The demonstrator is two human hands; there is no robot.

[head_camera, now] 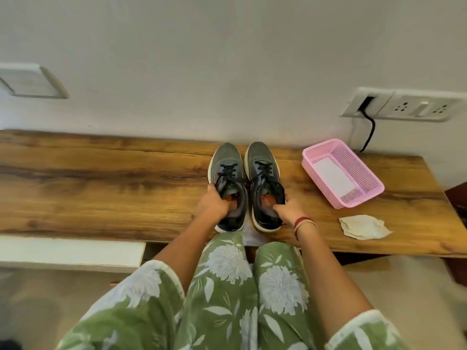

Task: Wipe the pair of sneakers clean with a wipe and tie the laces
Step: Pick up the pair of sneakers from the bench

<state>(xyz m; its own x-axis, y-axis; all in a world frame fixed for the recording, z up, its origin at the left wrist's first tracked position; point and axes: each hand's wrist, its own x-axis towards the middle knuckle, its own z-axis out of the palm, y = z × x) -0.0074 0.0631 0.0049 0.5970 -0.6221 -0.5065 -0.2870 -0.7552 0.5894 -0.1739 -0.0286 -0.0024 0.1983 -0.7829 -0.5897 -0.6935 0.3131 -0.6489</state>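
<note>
Two grey-and-black sneakers stand side by side on the wooden table [101, 178], toes toward the wall. My left hand [213, 204] grips the collar of the left sneaker [227, 170], fingers curled into its opening. My right hand [290, 209] grips the collar of the right sneaker [262, 170], thumb inside the opening. Black laces lie across both tongues. A crumpled used wipe [362, 227] lies on the table to the right of my right wrist. Under the heels a white sheet [250, 236] shows at the table's front edge.
A pink plastic basket [364, 170] with a white sheet in it stands at the back right. A socket panel [404, 106] with a black cable is on the wall above it. A white shelf [70, 251] sits low at the left.
</note>
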